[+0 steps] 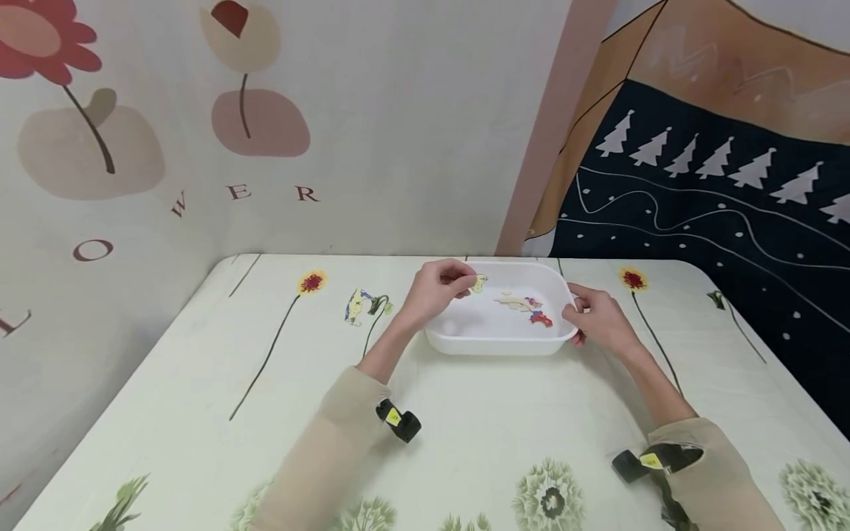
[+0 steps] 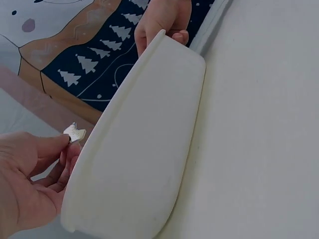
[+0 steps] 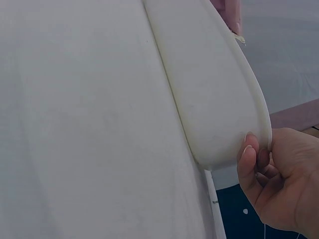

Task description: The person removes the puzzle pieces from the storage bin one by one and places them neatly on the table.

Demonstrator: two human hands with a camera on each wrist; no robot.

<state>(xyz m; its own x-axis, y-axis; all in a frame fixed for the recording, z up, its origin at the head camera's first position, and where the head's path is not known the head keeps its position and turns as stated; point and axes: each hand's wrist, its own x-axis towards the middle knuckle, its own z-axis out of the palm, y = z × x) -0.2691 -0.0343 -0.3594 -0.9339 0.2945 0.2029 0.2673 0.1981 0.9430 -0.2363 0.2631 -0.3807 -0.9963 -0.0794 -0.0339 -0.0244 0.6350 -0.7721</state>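
Note:
A white plastic tray (image 1: 494, 345) stands on the table, with several small flat pieces (image 1: 521, 302) in red, blue and beige lying inside. My left hand (image 1: 438, 291) is over the tray's left end and pinches a small yellow puzzle piece (image 2: 75, 133) between thumb and fingertips. At the opposite end my right hand (image 1: 598, 317) grips the tray's rim, thumb inside and fingers curled beneath it, as the right hand (image 3: 284, 179) in the right wrist view also shows. The tray's inside is hidden in both wrist views.
Left of the tray, a yellow and blue group of pieces (image 1: 356, 306) lies on the tablecloth (image 1: 265, 450), which has printed flowers. Behind the table hangs a pale printed curtain (image 1: 412, 147). A dark cloth with white trees (image 1: 690, 192) is at the right.

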